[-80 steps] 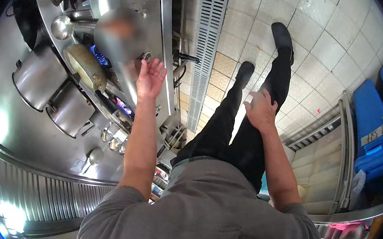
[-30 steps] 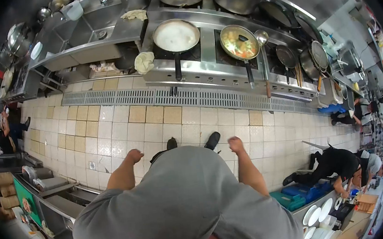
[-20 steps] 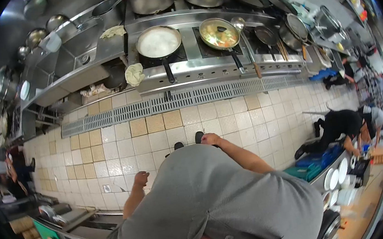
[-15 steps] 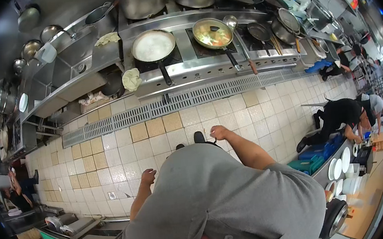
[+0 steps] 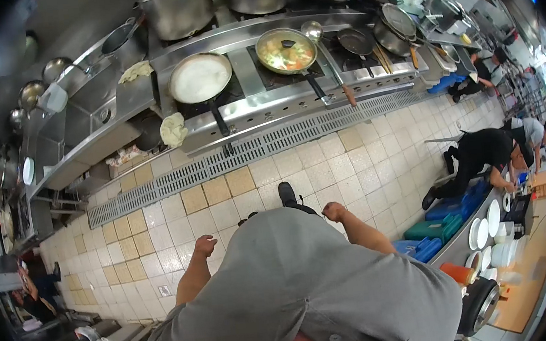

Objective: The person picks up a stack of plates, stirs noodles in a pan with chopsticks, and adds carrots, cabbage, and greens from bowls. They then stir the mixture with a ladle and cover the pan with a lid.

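Note:
My left hand hangs over the tiled floor beside my grey shirt, its fingers loosely curled with nothing visible in them. On the other side, my right hand is also curled and looks bare. Neither touches anything. Ahead on the steel stove sits a frying pan of white, foamy liquid. To its right is a glass-lidded pan with colourful food under the lid. A ladle and a small dark frying pan lie farther right.
A floor drain grate runs along the stove front. Big stockpots stand behind. A steel sink is at left. On the right, a co-worker in black bends over a counter with white plates, near blue and green bins.
My right hand has drawn back toward my body and my left has shifted slightly forward. One dark shoe now reaches farther ahead. The stove has slid left and a little lower in view.

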The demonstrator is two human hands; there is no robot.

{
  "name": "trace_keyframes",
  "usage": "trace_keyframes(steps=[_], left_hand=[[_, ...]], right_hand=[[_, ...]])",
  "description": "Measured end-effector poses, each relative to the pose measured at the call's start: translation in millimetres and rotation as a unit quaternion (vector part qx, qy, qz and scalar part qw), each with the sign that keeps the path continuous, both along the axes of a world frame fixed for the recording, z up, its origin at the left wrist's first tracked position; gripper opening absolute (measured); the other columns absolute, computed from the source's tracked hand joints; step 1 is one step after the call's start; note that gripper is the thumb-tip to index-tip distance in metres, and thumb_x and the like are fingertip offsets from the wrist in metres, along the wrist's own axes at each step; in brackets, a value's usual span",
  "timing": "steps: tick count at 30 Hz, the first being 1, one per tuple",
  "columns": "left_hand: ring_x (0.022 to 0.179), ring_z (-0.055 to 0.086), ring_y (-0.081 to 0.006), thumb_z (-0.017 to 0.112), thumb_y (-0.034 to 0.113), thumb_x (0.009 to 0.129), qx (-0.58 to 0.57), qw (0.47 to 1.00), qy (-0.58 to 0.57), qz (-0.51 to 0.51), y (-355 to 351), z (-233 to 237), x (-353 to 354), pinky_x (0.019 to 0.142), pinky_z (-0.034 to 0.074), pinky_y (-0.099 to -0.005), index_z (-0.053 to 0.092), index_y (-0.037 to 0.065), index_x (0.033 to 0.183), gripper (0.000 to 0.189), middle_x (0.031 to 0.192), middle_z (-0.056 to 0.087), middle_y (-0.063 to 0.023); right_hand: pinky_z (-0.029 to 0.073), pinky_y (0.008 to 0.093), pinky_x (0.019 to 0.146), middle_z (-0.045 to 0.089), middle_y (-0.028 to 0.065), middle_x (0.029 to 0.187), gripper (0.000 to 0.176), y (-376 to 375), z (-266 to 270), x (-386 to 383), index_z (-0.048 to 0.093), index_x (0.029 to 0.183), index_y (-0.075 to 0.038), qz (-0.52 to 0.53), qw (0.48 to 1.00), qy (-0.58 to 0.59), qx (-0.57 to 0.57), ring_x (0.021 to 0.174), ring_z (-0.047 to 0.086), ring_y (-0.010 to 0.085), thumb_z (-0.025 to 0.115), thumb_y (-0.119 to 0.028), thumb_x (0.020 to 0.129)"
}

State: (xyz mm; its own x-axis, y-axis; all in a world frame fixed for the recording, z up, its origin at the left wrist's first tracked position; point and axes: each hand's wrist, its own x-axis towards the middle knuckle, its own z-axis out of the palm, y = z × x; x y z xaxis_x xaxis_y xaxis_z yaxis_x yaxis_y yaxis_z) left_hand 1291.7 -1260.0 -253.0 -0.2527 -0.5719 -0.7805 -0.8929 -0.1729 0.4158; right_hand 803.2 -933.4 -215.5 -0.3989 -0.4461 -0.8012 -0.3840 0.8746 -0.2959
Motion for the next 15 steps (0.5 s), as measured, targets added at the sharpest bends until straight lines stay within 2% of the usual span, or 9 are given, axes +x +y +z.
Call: trace_keyframes(steps=[2, 3, 6, 8, 10, 11, 12, 14, 15], left_hand=[[0.055, 0.06, -0.02, 0.072, 0.034, 0.087, 0.005, 1.0, -0.004, -0.013, -13.7, -8.7, -10.5, 0.056, 0.053, -0.037, 0.064, 0.007, 0.129, 0.051, 0.076, 0.07, -0.0131], [0.056, 0.062, -0.021, 0.072, 0.033, 0.087, -0.003, 1.0, 0.012, -0.022, -20.7, -24.9, -14.8, 0.057, 0.053, -0.0374, 0.064, 0.007, 0.129, 0.05, 0.079, 0.071, -0.0144], [0.064, 0.066, -0.0233, 0.072, 0.032, 0.086, 0.002, 1.0, 0.018, -0.018, -31.0, -8.8, -61.3, 0.064, 0.055, -0.0376, 0.064, 0.007, 0.129, 0.05, 0.087, 0.073, -0.0166], [0.071, 0.069, -0.0245, 0.072, 0.032, 0.086, 0.013, 1.0, 0.004, -0.004, -42.0, -9.6, -82.8, 0.069, 0.056, -0.0373, 0.065, 0.007, 0.128, 0.05, 0.091, 0.073, -0.0173], [0.087, 0.071, -0.0251, 0.072, 0.031, 0.085, -0.074, 0.994, 0.034, -0.072, -55.5, -34.6, -109.8, 0.08, 0.056, -0.0355, 0.065, 0.007, 0.127, 0.049, 0.098, 0.074, -0.0168], [0.099, 0.069, -0.0243, 0.073, 0.028, 0.085, -0.045, 0.997, 0.036, -0.043, -59.0, -27.0, -131.6, 0.088, 0.054, -0.0338, 0.066, 0.006, 0.126, 0.047, 0.106, 0.073, -0.0159], [0.099, 0.069, -0.0243, 0.073, 0.028, 0.085, -0.043, 0.998, 0.03, -0.038, -60.5, -19.9, -150.7, 0.088, 0.054, -0.0338, 0.066, 0.006, 0.126, 0.047, 0.106, 0.073, -0.0159], [0.1, 0.068, -0.0237, 0.074, 0.025, 0.086, -0.106, 0.985, 0.068, -0.117, -67.8, -14.0, -176.1, 0.088, 0.054, -0.0334, 0.065, 0.006, 0.126, 0.045, 0.109, 0.072, -0.0148], [0.1, 0.068, -0.0237, 0.074, 0.025, 0.086, -0.105, 0.986, 0.06, -0.111, -69.0, -7.3, -189.9, 0.088, 0.054, -0.0334, 0.065, 0.006, 0.126, 0.045, 0.109, 0.072, -0.0148]], right_hand=[[0.054, 0.0432, 0.09, 0.071, 0.0237, 0.105, 0.042, 9.8, -13.5, -0.4, 0.075, 0.1, -0.001, 0.061, 0.998, 0.019, -0.006, 0.103, 0.068, 0.0359, 0.063, -0.038, 0.086], [0.054, 0.0432, 0.09, 0.071, 0.0237, 0.105, 0.042, 15.8, -17.3, -1.9, 0.075, 0.1, -0.001, 0.052, 0.998, 0.016, -0.008, 0.103, 0.068, 0.0359, 0.063, -0.038, 0.086], [0.055, 0.0426, 0.091, 0.071, 0.0236, 0.108, 0.042, 19.4, -28.5, -24.5, 0.074, 0.103, -0.001, 0.01, 1.0, -0.024, 0.015, 0.105, 0.069, 0.0354, 0.063, -0.039, 0.088], [0.058, 0.042, 0.057, 0.072, 0.0173, 0.078, 0.038, 17.5, -35.9, -46.5, 0.075, 0.095, -0.001, 0.046, 0.999, -0.013, 0.003, 0.062, 0.07, 0.0272, 0.06, -0.036, 0.09], [0.059, 0.0438, 0.056, 0.072, 0.0191, 0.083, 0.041, 6.2, -40.4, -82.4, 0.073, 0.094, 0.002, 0.057, 0.998, -0.018, 0.006, 0.064, 0.07, 0.03, 0.058, -0.035, 0.092], [0.059, 0.0435, 0.058, 0.072, 0.0201, 0.084, 0.042, -0.2, -47.2, -103.5, 0.073, 0.093, 0.003, 0.092, 0.996, -0.003, -0.013, 0.065, 0.07, 0.0304, 0.057, -0.036, 0.092], [0.06, 0.0433, 0.059, 0.072, 0.021, 0.086, 0.043, -2.9, -54.8, -118.2, 0.072, 0.091, 0.004, 0.129, 0.991, 0.007, -0.03, 0.065, 0.071, 0.0308, 0.057, -0.036, 0.093], [0.059, 0.0431, 0.061, 0.071, 0.0216, 0.085, 0.046, -17.1, -67.0, -154.9, 0.071, 0.088, 0.005, 0.108, 0.991, 0.046, -0.071, 0.065, 0.071, 0.0306, 0.054, -0.037, 0.095], [0.059, 0.0432, 0.063, 0.072, 0.0216, 0.086, 0.046, -28.0, -71.7, -176.2, 0.071, 0.089, 0.005, 0.147, 0.984, 0.065, -0.071, 0.065, 0.071, 0.0306, 0.054, -0.037, 0.095]])
